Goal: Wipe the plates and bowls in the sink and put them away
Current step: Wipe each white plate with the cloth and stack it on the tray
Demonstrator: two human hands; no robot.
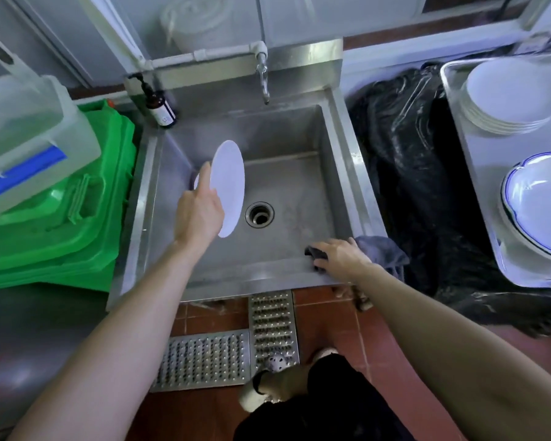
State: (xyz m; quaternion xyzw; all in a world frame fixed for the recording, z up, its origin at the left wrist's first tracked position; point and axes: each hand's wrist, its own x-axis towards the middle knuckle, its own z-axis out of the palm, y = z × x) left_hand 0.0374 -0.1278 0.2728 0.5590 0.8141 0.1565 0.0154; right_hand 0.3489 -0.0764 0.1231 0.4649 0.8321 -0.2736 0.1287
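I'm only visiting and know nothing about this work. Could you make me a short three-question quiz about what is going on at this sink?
1. True or false: the left hand holds a white plate on edge above the sink.
2. What does the right hand rest on? A) the tap B) a grey cloth C) the soap bottle
3. Fill in: the stack of white plates stands on a metal ____ to the right.

Key: 1 true. 2 B, the grey cloth on the sink's front corner. 3 tray.
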